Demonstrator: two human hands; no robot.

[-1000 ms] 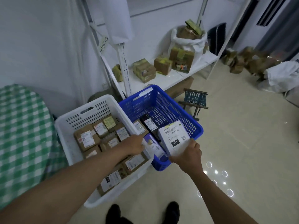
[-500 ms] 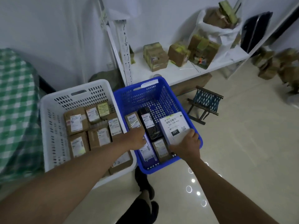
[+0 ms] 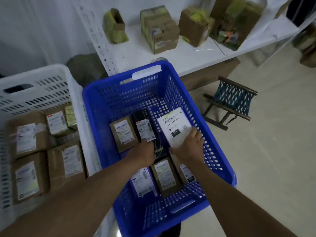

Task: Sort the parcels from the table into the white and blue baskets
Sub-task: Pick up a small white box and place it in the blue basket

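- Pale glossy floor tiles [image 3: 273, 168] are seen beneath two plastic baskets set side by side, with a white metal shelf [image 3: 196, 53] behind them carrying taped brown cardboard boxes [image 3: 159, 29].
- A small folding stool with a teal woven seat [image 3: 230, 103] is seen to the right of the baskets.
- The blue perforated plastic basket [image 3: 220, 161] is placed touching the white slotted plastic basket [image 3: 75, 93] on its left.
- Several brown labelled parcels [image 3: 27, 135] are laid flat in the white basket.
- A white flat parcel marked 231 [image 3: 174, 125] is held inside the blue basket, at its right wall, by the right hand [image 3: 189, 147], whose fingers are curled over the parcel's near edge.
- The left hand [image 3: 145, 153] is lowered into the same basket, fingertips resting on a black labelled parcel [image 3: 145, 127]; whether it is gripped cannot be told.
- A brown parcel with a white label [image 3: 123, 132] is lying just left of the black one, and further parcels [image 3: 164, 175] are lying nearer the front wall.
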